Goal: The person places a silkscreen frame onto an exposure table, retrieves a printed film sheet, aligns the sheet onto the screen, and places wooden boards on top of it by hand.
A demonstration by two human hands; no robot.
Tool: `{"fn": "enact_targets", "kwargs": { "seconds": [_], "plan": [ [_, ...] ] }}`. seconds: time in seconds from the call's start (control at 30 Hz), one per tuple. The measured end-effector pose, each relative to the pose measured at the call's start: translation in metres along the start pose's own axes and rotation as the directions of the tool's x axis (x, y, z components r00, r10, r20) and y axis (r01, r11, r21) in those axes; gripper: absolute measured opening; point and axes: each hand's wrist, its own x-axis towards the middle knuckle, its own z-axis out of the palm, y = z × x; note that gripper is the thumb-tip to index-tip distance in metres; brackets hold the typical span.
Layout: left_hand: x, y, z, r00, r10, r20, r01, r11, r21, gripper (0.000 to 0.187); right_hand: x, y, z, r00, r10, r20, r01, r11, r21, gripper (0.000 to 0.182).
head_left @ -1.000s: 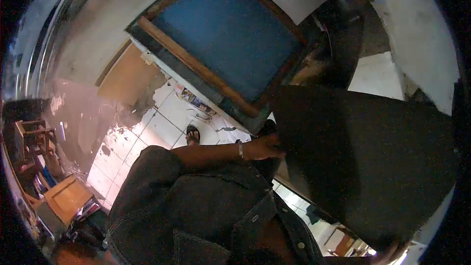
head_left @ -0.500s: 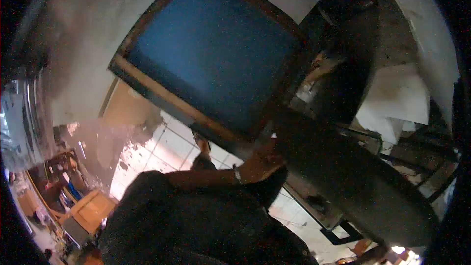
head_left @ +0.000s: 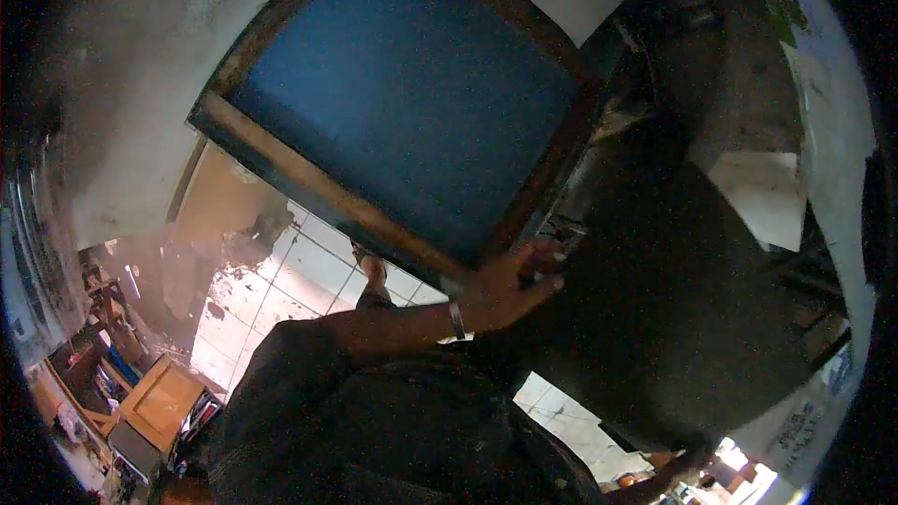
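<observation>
A large dark sheet [head_left: 655,309], looking like cloth, spreads across the right half of the view. My left hand [head_left: 510,288], with a band at the wrist, has thumb and fingers closed around the sheet's left edge. Right beside that hand is the lower corner of a wooden frame [head_left: 318,178] with a blue panel [head_left: 412,84] inside it. Down at the sheet's lower right corner, my right hand [head_left: 690,464] grips it in deep shadow, so its fingers show poorly.
White floor tiles [head_left: 313,271], with a foot [head_left: 372,271] on them, show below the frame. A wooden drawer or box [head_left: 161,400] and clutter stand at lower left. White paper-like sheets [head_left: 762,192] hang at the right. A pale stained surface [head_left: 140,131] lies at the left.
The dark sheet has turned from a narrow slanted strip to a broad face covering more of the right side. My left hand has shifted slightly right along the frame's corner.
</observation>
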Motion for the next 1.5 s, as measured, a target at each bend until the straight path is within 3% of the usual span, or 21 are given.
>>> {"fn": "enact_targets", "kwargs": {
  "seconds": [0.13, 0.2, 0.23, 0.3, 0.33, 0.4, 0.47, 0.57, 0.63, 0.7, 0.73, 0.83, 0.9, 0.93, 1.0, 1.07, 1.13, 1.23, 1.33, 1.43, 1.5],
  "plan": [
    [0.044, 0.054, -0.066, 0.996, -0.068, -0.059, 0.076, 0.987, 0.14, 0.057, 0.01, 0.006, 0.045, 0.966, -0.097, 0.238, 0.091, 0.995, 0.039, 0.037],
    [0.057, 0.06, -0.097, 0.991, 0.05, -0.12, -0.01, 0.949, 0.317, 0.058, 0.017, 0.011, 0.086, 0.922, -0.224, 0.314, 0.198, 0.974, 0.114, 0.042],
    [0.063, 0.064, -0.112, 0.983, 0.111, -0.144, -0.044, 0.914, 0.402, 0.058, 0.019, 0.026, 0.11, 0.912, -0.317, 0.26, 0.323, 0.946, 0.019, 0.045],
    [0.087, 0.043, -0.15, 0.957, 0.193, -0.218, -0.113, 0.936, 0.333, 0.055, 0.002, -0.013, 0.16, 0.9, -0.3, 0.317, 0.247, 0.949, 0.195, 0.047],
    [0.09, 0.052, -0.17, 0.95, 0.192, -0.245, -0.069, 0.896, 0.438, 0.054, -0.004, -0.023, 0.182, 0.882, -0.324, 0.342, 0.238, 0.933, 0.271, 0.048],
    [0.098, 0.07, -0.213, 0.938, 0.223, -0.266, -0.028, 0.812, 0.583, 0.053, 0.007, 0.013, 0.233, 0.859, -0.257, 0.444, 0.227, 0.966, 0.122, 0.05],
    [0.109, 0.074, -0.255, 0.93, 0.247, -0.273, -0.018, 0.772, 0.636, 0.053, 0.015, 0.018, 0.283, 0.849, -0.03, 0.527, 0.012, 0.999, 0.038, 0.055],
    [0.13, 0.054, -0.326, 0.914, 0.258, -0.312, 0.03, 0.726, 0.687, 0.053, -0.003, -0.03, 0.362, 0.751, 0.097, 0.653, -0.42, 0.833, 0.36, 0.054],
    [0.142, 0.045, -0.368, 0.901, 0.283, -0.329, 0.071, 0.652, 0.755, 0.053, -0.014, -0.009, 0.406, 0.788, -0.221, 0.575, 0.082, 0.963, 0.258, 0.055],
    [0.145, 0.053, -0.392, 0.896, 0.24, -0.373, 0.14, 0.644, 0.752, 0.052, -0.019, -0.023, 0.434, 0.752, -0.33, 0.57, 0.214, 0.941, 0.262, 0.055],
    [0.146, 0.058, -0.399, 0.893, 0.219, -0.394, 0.174, 0.639, 0.749, 0.052, -0.02, -0.056, 0.45, 0.756, -0.285, 0.589, 0.09, 0.937, 0.338, 0.056],
    [0.154, 0.067, -0.419, 0.825, 0.46, -0.328, 0.209, 0.29, 0.934, 0.053, -0.033, -0.069, 0.495, 0.719, -0.139, 0.681, -0.393, 0.727, 0.563, 0.056],
    [0.157, 0.067, -0.431, 0.831, 0.396, -0.392, 0.247, 0.369, 0.896, 0.054, -0.045, -0.044, 0.538, 0.738, -0.112, 0.666, -0.43, 0.682, 0.592, 0.055],
    [0.157, 0.067, -0.44, 0.832, 0.361, -0.422, 0.267, 0.406, 0.874, 0.054, -0.049, -0.03, 0.56, 0.78, -0.132, 0.611, -0.306, 0.772, 0.557, 0.055],
    [0.181, 0.011, -0.514, 0.838, 0.36, -0.411, 0.285, 0.353, 0.891, 0.054, -0.05, -0.03, 0.575, 0.8, -0.1, 0.591, -0.227, 0.862, 0.453, 0.055],
    [0.186, 0.0, -0.527, 0.845, 0.347, -0.406, 0.271, 0.377, 0.886, 0.054, -0.05, -0.054, 0.57, 0.753, -0.021, 0.658, -0.32, 0.862, 0.393, 0.055],
    [0.171, 0.037, -0.494, 0.857, 0.322, -0.402, 0.217, 0.481, 0.849, 0.053, -0.051, -0.085, 0.556, 0.691, -0.019, 0.723, -0.403, 0.82, 0.407, 0.056],
    [0.17, 0.052, -0.47, 0.784, 0.18, -0.594, 0.478, 0.435, 0.763, 0.056, -0.056, -0.084, 0.558, 0.71, -0.067, 0.701, -0.359, 0.822, 0.442, 0.057],
    [0.178, 0.031, -0.495, 0.837, 0.224, -0.499, 0.331, 0.519, 0.788, 0.059, -0.054, -0.084, 0.56, 0.705, -0.056, 0.707, -0.338, 0.85, 0.405, 0.058],
    [0.18, 0.035, -0.481, 0.798, 0.195, -0.57, 0.444, 0.45, 0.775, 0.059, -0.055, -0.087, 0.559, 0.693, -0.024, 0.721, -0.381, 0.836, 0.394, 0.058],
    [0.179, 0.042, -0.47, 0.798, 0.252, -0.547, 0.398, 0.462, 0.793, 0.058, -0.055, -0.091, 0.557, 0.689, 0.005, 0.725, -0.42, 0.818, 0.394, 0.058]
  ]
}}
